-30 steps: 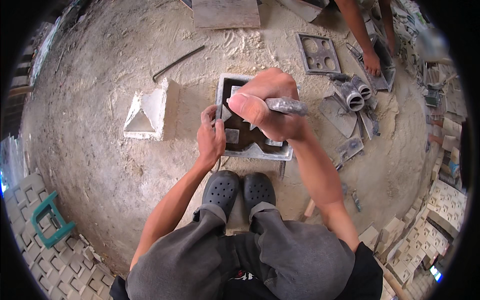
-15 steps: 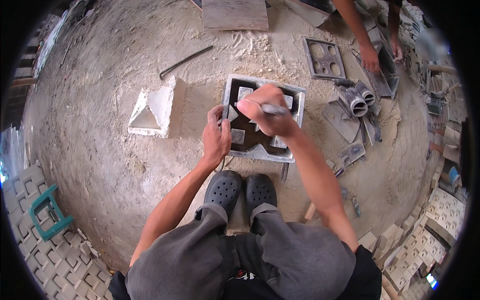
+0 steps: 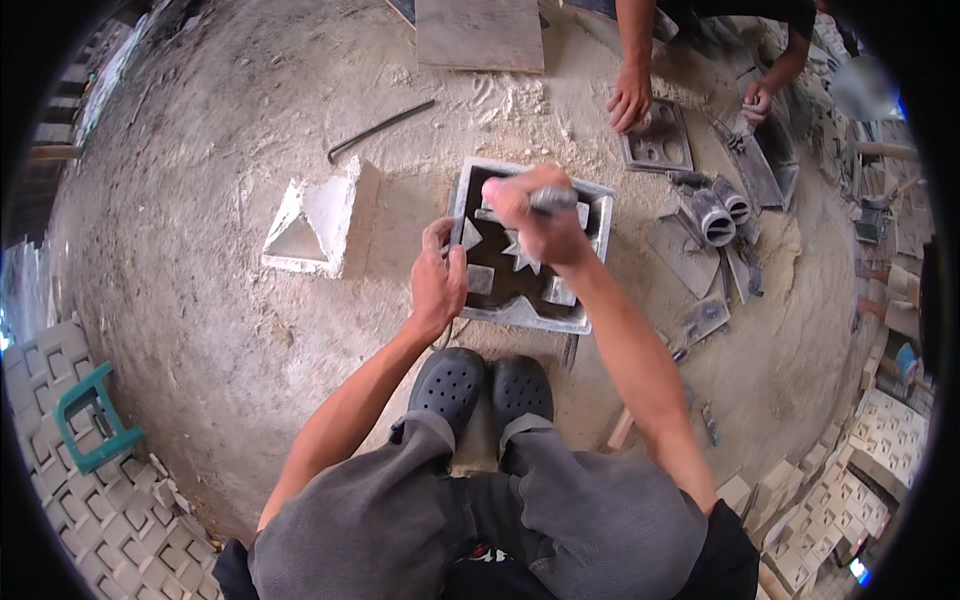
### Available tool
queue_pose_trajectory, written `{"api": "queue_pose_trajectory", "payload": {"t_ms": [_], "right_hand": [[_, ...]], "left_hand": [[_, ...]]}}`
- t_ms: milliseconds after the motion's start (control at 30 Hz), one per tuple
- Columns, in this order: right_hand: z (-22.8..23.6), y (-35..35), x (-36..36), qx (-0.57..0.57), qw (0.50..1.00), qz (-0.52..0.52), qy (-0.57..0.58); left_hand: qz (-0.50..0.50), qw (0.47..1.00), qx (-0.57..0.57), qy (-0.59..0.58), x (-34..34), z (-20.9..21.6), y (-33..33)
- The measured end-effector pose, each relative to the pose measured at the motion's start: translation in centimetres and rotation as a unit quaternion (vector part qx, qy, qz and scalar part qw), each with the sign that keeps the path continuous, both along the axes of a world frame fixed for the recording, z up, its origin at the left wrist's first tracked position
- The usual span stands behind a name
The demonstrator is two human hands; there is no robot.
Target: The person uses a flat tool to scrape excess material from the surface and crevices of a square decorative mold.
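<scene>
Grey, dusty, metal-looking: the tray sits on the floor, approx. at 12 o'clock from the wearer's shoes, tilted a touch clockwise. Taking the tray's centre as the dial: star-shaped block near the middle, square block at 8, a second block at approx. 4, pointed piece at 9.

L hand is at the tray's 9 o'clock wall, fingers bent and fairly narrow against the rim; can't tell if they pinch it or just steady it. R hand is in a closed fist over the upper part, wrapped round a grey tool; its working end is hidden, so can't tell if it touches anything.

Handling, my guess: tray prob. heavy for its size, stiff, walls won't flex; dust could make it a bit slippery. Best hold = opp. walls at 9 & 3, palms low, not by the inner blocks. Tool looks rigid, OK in a full fist round the thick part.

White block w/ hollow, further out at 9, looks chalky and brittle w/ ragged edges: take it low on the sides, avoid the thin rim. Co-worker's hand is at approx. 1, beside the holed plate.
</scene>
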State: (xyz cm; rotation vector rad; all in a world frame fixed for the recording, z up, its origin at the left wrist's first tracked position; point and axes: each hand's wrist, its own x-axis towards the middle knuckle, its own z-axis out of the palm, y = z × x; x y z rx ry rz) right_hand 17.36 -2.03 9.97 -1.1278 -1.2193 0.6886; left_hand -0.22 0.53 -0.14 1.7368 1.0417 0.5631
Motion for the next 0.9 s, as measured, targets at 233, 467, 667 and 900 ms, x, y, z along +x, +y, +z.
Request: {"api": "queue_pose_trajectory", "payload": {"t_ms": [233,467,667,900], "right_hand": [[6.3,0.0,-0.4,0.027,0.999,-0.007,0.021],[0.1,0.6,-0.4,0.014,0.999,0.003,0.052],[6.2,-0.5,-0.4,0.012,0.996,-0.043,0.077],[-0.9,-0.5,-3.4,-0.001,0.988,-0.148,0.049]], "left_hand": [[-0.002,1.0,-0.027,0.001,-0.4,0.1,0.1],[-0.006,1.0,-0.025,0.015,-0.5,0.6,-0.1],[0.005,0.999,-0.039,-0.004,-0.1,0.3,-0.1],[0.006,1.0,-0.027,0.007,0.1,0.4,-0.1]]}}
